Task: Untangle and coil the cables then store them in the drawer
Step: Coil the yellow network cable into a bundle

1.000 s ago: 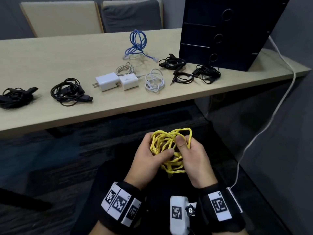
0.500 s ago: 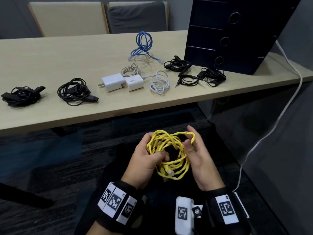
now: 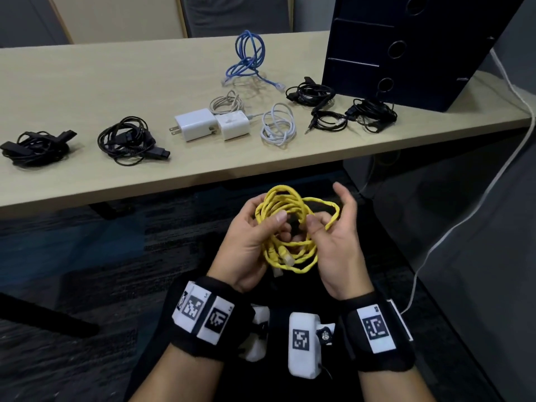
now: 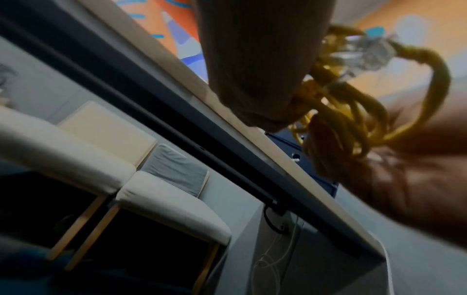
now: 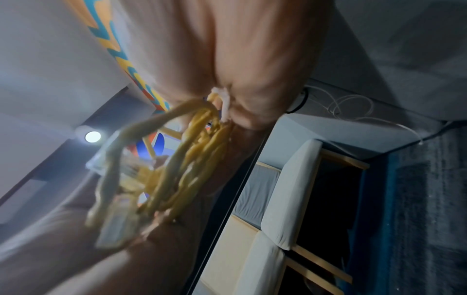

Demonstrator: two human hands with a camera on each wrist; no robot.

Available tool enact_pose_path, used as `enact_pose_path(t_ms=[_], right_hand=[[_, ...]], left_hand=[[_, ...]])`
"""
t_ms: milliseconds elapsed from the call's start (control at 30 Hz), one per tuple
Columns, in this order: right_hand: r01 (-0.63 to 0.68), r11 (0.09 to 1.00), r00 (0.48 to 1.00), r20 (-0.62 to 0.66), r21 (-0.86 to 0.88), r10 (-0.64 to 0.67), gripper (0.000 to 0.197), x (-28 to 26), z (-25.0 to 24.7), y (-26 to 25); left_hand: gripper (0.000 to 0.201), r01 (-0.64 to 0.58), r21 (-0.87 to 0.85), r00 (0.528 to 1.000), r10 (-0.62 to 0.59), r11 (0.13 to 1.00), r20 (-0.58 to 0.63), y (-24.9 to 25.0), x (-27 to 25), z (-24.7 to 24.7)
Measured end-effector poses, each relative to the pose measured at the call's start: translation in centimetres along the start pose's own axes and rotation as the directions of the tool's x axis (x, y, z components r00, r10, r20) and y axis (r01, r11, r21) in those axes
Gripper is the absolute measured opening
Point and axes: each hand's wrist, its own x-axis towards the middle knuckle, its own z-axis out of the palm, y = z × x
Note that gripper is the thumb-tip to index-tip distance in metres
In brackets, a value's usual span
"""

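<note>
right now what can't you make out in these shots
- Drawer unit, head view: top cut off by the frame edge; drawers shut, so contents are hidden.
- Yellow cable, both wrist views: blurred; knots unreadable.
- Left hand, head view: fingers behind the loops, hidden by the cable.
- Right hand, right wrist view: blurred, grip unclear.

On the table [image 3: 87, 82] the cable bundles [image 3: 127, 140] lie in a row from left to right, two chargers [image 3: 211, 126] in the middle, the drawer unit [image 3: 406, 47] standing at the right end behind them, while both hands [image 3: 336, 245] hold a coil [image 3: 290, 227] before the table's near edge.
</note>
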Motion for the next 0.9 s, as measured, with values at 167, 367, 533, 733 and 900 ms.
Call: enact_pose_path(t_ms=[167, 367, 533, 733, 900], right_hand=[[-0.075, 0.997, 0.997, -0.02, -0.011, 0.075, 0.01, -0.4, 0.9, -0.2], [-0.101, 0.913, 0.988, 0.066, -0.395, 0.138, 0.065, -0.4, -0.4, -0.5], [-0.02, 0.899, 0.981, 0.164, -0.437, 0.102, 0.076, -0.6, -0.8, -1.4], [-0.105, 0.906, 0.989, 0.057, -0.41, 0.14, 0.008, -1.0, -0.5, -1.2], [-0.184, 0.916, 0.972, -0.206, -0.358, 0.115, 0.01, -1.0, -0.1, -0.4]], left_hand=[[0.046, 0.057, -0.092, 0.998, -0.055, 0.994, 0.026, 0.5, -0.1, 0.1], [0.041, -0.049, 0.077, 0.998, 0.052, 0.996, -0.039, 0.1, -0.6, 0.1], [0.047, -0.014, 0.147, 1.0, 0.013, 0.989, 0.005, 0.3, -1.1, 0.3], [0.067, 0.058, 0.05, 0.994, -0.063, 0.997, 0.094, 0.0, -1.2, -0.1], [0.075, 0.086, 0.017, 0.988, -0.087, 0.996, 0.126, -1.0, -1.2, 0.2]])
